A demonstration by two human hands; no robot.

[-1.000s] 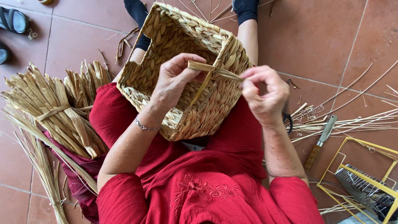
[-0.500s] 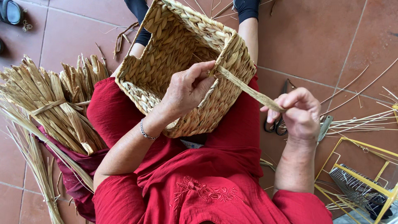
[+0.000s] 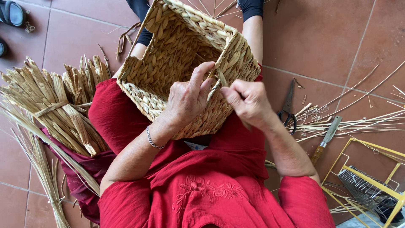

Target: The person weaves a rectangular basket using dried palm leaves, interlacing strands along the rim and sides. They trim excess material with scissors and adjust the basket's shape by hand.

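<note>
A square woven straw basket [image 3: 168, 55] rests on my lap, its opening turned toward the camera. My left hand [image 3: 187, 99] presses on the basket's near rim, with its fingers on a flat straw strand [image 3: 216, 82] that hangs over the edge. My right hand [image 3: 249, 103] is closed, pinching the same strand just right of the rim. The strand's lower end is hidden between my hands.
A tied bundle of dried straw [image 3: 55, 109] lies on a dark red cloth at my left. On the tiled floor to my right lie black scissors [image 3: 288, 105], a wooden-handled tool [image 3: 325, 137], loose straws [image 3: 354, 120] and a yellow wire frame [image 3: 367, 177]. Sandals [image 3: 10, 14] sit at top left.
My right hand pulled the strand out to the right, then came back to the rim beside my left hand. The basket has turned slightly on my lap.
</note>
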